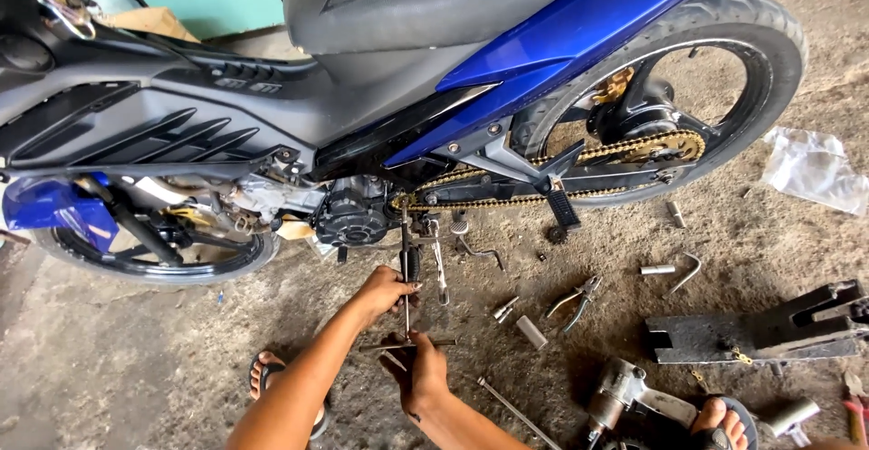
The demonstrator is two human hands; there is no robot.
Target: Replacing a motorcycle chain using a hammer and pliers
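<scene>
A blue and black motorcycle (380,97) stands in front of me, its gold drive chain (507,198) exposed. My left hand (387,289) grips the shaft of a long T-handle wrench (405,273) that points up toward the engine sprocket area (355,216). My right hand (422,370) is closed on the wrench's lower end at the cross handle (407,345).
On the concrete floor lie pliers (574,301), sockets (530,331), a long rod (516,410), an impact wrench (625,394), a black metal bracket (760,330) and a plastic bag (813,169). My sandalled feet (272,376) show at the bottom.
</scene>
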